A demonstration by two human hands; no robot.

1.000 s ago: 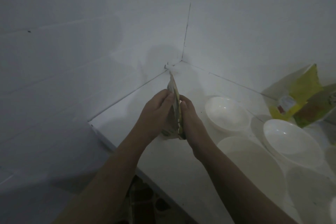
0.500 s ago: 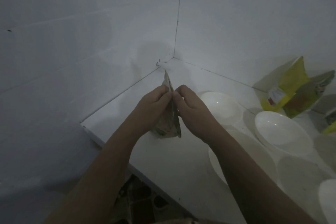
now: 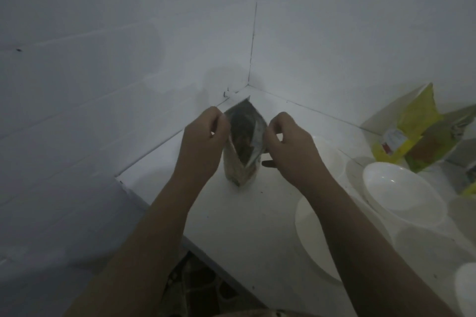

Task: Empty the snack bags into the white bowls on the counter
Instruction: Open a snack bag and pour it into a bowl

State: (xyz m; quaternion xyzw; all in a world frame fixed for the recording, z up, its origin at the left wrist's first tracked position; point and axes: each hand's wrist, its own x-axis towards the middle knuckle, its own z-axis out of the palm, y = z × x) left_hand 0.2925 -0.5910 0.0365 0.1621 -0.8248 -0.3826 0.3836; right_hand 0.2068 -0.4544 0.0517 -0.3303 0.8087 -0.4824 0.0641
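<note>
A small snack bag (image 3: 244, 147) stands upright on the white counter (image 3: 247, 226), its top pulled wide apart so its dark inside with snacks shows. My left hand (image 3: 203, 144) pinches the bag's left top edge. My right hand (image 3: 288, 147) pinches its right top edge. Several white bowls stand to the right: one (image 3: 332, 154) partly behind my right wrist, a large one (image 3: 309, 234) under my right forearm, another (image 3: 401, 190) further right.
Yellow and green snack bags (image 3: 412, 131) lean against the back wall at the right. White walls meet in a corner just behind the bag. The counter's front edge (image 3: 159, 216) runs diagonally at the left, with patterned floor below. Another bowl (image 3: 466, 288) sits at the right edge.
The bag was pressed flat between my two hands; my hands have since moved apart and its top has come wide apart.
</note>
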